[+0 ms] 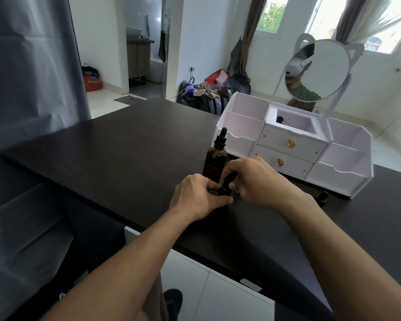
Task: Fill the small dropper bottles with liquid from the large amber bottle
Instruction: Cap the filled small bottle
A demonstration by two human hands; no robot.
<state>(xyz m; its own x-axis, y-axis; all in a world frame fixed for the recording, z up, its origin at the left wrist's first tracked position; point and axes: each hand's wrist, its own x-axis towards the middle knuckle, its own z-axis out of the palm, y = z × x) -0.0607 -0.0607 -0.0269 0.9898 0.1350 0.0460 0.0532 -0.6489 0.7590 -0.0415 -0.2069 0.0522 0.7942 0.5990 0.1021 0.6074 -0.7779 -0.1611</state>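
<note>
Left hand (198,196) steadies a small dropper bottle (225,189) on the surface (125,144) while right hand (252,179) pinches its cap, probably unscrewing, near the large amber bottle (214,162).

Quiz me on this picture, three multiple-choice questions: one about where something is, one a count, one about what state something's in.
1. Where does the large amber bottle stand?
A. just beyond the hands
B. inside the white organizer
C. on the floor

2. How many gold-knobbed drawers does the white organizer have?
A. one
B. two
C. four

3. What state is the large amber bottle's top in?
A. open, no cap
B. corked
C. black dropper cap on

Answers: 1 A, it stands on the dark table behind the left hand and right hand, which grip a small dark bottle. 2 B, two stacked drawers show, one knob each. 3 C, the black dropper cap sits on its neck.
</note>
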